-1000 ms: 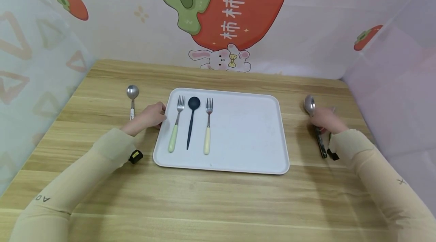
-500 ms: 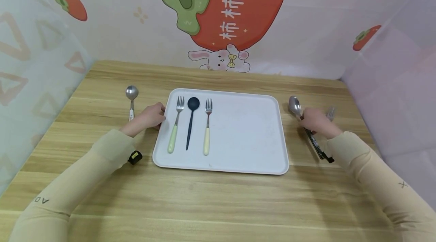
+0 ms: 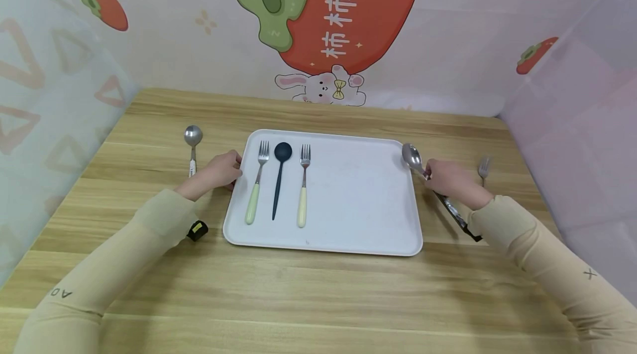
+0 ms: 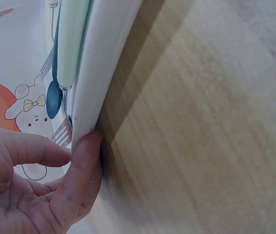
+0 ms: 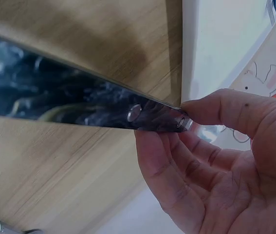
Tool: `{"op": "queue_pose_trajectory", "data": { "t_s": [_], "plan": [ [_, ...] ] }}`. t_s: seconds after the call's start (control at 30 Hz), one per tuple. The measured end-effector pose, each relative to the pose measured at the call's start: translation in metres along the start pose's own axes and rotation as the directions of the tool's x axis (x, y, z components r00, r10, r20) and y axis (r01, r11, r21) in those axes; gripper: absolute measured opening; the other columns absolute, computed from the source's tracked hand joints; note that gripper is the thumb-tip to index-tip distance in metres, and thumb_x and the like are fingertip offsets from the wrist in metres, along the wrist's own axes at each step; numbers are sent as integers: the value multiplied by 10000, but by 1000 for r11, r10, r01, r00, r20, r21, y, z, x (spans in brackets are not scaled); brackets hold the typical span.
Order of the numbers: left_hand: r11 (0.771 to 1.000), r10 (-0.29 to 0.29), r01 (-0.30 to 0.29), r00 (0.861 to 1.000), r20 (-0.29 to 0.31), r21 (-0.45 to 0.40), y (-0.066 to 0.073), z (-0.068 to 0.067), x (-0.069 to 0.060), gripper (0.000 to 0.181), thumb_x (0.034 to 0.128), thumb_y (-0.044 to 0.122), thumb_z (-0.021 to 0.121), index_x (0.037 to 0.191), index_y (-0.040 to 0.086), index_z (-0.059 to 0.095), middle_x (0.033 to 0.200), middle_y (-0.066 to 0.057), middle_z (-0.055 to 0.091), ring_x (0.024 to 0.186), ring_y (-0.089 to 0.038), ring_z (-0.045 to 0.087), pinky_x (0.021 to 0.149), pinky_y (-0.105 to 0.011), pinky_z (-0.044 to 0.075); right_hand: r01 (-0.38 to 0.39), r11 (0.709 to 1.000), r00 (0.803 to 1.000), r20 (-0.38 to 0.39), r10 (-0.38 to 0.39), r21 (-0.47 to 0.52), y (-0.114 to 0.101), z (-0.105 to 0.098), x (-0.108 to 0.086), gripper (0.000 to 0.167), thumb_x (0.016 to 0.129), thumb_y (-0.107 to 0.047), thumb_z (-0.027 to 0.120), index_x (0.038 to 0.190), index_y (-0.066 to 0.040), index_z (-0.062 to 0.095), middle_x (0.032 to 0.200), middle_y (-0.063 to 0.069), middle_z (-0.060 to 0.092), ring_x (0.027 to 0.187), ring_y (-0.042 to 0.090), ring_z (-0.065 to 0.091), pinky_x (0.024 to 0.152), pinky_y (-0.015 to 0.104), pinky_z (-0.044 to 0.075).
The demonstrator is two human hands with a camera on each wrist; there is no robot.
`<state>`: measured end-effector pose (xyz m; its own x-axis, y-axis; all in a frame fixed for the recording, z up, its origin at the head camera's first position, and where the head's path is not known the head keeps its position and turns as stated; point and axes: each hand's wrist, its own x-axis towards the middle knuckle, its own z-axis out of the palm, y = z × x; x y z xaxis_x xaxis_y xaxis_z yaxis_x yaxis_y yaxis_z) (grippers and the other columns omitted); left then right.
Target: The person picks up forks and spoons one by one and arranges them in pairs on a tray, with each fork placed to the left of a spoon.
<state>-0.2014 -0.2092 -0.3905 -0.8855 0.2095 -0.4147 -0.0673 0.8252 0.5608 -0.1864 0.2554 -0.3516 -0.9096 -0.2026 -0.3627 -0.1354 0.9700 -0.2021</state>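
Note:
My left hand pinches the left rim of a white tray, thumb above and fingers at the outer side in the left wrist view. On the tray lie a green-handled fork, a black spoon and a cream-handled fork, side by side. My right hand holds a metal spoon with a dark marbled handle, pinched near the neck between thumb and fingers. Its bowl hangs over the tray's upper right corner, and the handle slants back toward my sleeve.
A metal spoon with a pale handle lies left of the tray, partly behind my left arm. Right of my right hand lies another fork, its handle hidden. Patterned walls border the wooden table at back and sides.
My right hand has moved left with the marbled-handle spoon, from the table's right side to the tray's edge. The fork beside it has come into view. My left hand has stayed in place.

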Motion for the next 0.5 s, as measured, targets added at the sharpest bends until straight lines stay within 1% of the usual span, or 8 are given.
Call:
{"op": "queue_pose_trajectory", "data": {
  "t_s": [0.13, 0.27, 0.5],
  "plan": [
    [1000, 2, -2, 1000, -4, 0, -1, 0, 0, 334, 898, 12, 400, 1184, -155, 359, 1077, -335, 489, 790, -304, 604, 562, -272, 556, 32, 999, 999, -20, -32, 7, -7, 2, -1, 231, 760, -86, 550, 950, 46, 546, 729, 94, 558, 599, 198, 496, 486, 275, 408],
    [1000, 0, 0, 1000, -5, 4, -1, 1, 0, 337, 899, 18, 400, 1187, -152, 359, 1078, -334, 488, 791, -303, 603, 562, -269, 555, 48, 999, 999, -21, -48, 23, -14, 3, -1, 227, 754, -80, 561, 945, 41, 543, 725, 92, 558, 597, 197, 485, 490, 274, 401],
    [1000, 0, 0, 1000, -9, 11, -3, 1, 2, 339, 900, 25, 401, 1188, -149, 359, 1073, -331, 488, 789, -303, 601, 560, -267, 553, 61, 998, 998, -22, -60, 31, -29, 3, 4, 248, 780, -91, 562, 987, 44, 547, 753, 96, 575, 631, 209, 505, 516, 280, 412]
  ]
}}
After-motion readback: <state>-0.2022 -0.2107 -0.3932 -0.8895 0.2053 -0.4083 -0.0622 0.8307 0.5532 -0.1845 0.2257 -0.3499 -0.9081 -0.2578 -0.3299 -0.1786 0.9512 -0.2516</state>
